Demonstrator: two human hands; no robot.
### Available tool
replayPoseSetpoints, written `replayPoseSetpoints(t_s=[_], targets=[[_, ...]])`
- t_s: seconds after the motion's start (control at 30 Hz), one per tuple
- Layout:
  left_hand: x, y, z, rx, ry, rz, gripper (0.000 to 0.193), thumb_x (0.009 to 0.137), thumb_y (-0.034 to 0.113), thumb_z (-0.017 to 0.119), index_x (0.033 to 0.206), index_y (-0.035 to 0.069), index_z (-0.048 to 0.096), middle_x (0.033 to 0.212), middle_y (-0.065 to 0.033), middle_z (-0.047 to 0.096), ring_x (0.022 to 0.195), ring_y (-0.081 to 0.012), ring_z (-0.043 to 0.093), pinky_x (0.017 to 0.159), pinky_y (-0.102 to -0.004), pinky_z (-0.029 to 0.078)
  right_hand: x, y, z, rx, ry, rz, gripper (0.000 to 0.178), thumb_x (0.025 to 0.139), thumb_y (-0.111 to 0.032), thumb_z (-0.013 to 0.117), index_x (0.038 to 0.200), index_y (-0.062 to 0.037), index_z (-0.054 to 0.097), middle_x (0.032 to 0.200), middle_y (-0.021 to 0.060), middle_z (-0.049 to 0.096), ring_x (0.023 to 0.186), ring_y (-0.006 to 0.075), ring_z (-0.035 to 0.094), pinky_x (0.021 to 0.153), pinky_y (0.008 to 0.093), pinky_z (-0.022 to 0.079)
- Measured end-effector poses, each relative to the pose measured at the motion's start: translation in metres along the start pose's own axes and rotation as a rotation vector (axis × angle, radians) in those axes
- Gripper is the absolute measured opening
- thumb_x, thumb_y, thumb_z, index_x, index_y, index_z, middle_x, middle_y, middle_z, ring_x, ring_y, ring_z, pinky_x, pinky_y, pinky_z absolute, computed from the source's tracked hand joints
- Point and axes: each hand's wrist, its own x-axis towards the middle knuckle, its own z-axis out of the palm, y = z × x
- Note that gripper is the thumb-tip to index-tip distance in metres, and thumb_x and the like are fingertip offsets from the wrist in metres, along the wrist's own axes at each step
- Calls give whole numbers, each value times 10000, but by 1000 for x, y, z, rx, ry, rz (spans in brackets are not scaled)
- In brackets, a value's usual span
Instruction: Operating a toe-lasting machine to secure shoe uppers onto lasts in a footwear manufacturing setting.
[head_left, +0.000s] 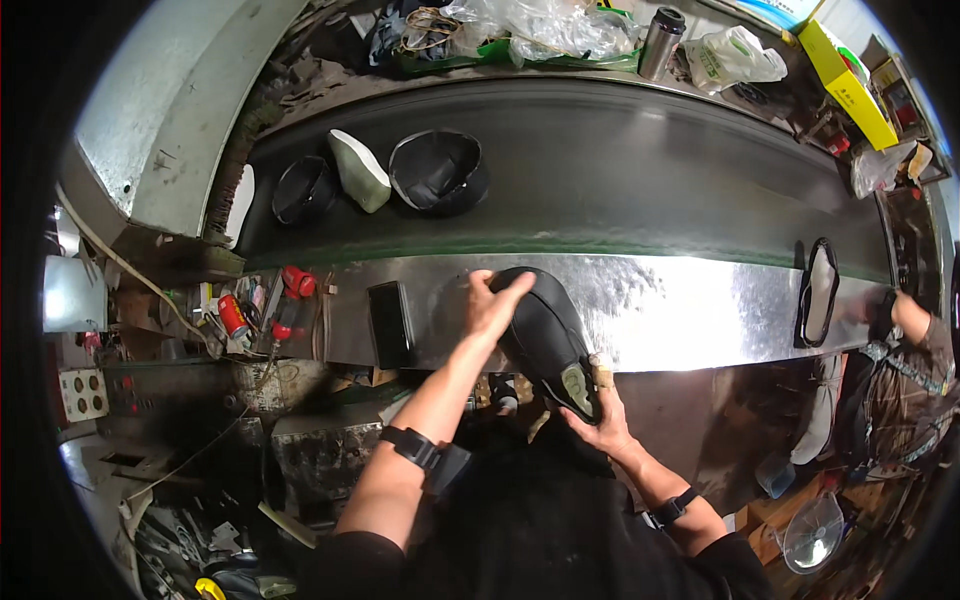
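Observation:
A black shoe upper (543, 322) is stretched over a last, tilted between my two hands above the near edge of the metal ledge. My left hand (490, 308) grips its far, rounded end, thumb lying across the top. Around the near end wraps my right hand (605, 425), with a pale covering on one finger. A greenish patch of the last (575, 383) shows through the opening at that end. Left of my left hand, a flat black rectangular object (390, 323) lies on the ledge.
On the dark conveyor belt (620, 170) sit two black uppers (437, 172) and a pale green-and-white last (360, 172). A black-rimmed sole (820, 290) lies on the metal ledge (690, 300) near another person's hand (910, 318). A metal housing (190, 110) rises at left.

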Motion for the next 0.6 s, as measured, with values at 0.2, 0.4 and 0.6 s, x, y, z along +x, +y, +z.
replayPoseSetpoints(t_s=[0.2,0.4,0.6], targets=[[-9,-6,21,161,81,53,691,726,471,816,1188,3,602,1114,-234,695,1066,-397,666,922,-488,519,-4,26,10,133,-146,31,819,769,-244,846,1385,106,434,1344,271,547,1253,412,549,1058,427,431],[-30,-11,-27,-235,69,51,370,769,252,845,1013,27,681,941,-71,726,864,-173,678,810,-342,542,11,-9,-9,514,-366,96,1180,849,-290,797,1578,35,-73,1653,274,95,1545,357,118,1226,432,163],[-91,7,-99,-456,155,167,469,762,274,859,1113,23,674,988,-74,731,902,-170,682,848,-337,542,108,-81,0,847,-500,498,1044,941,-409,699,1605,-15,-4,1616,240,253,1450,334,340,1167,387,319]])
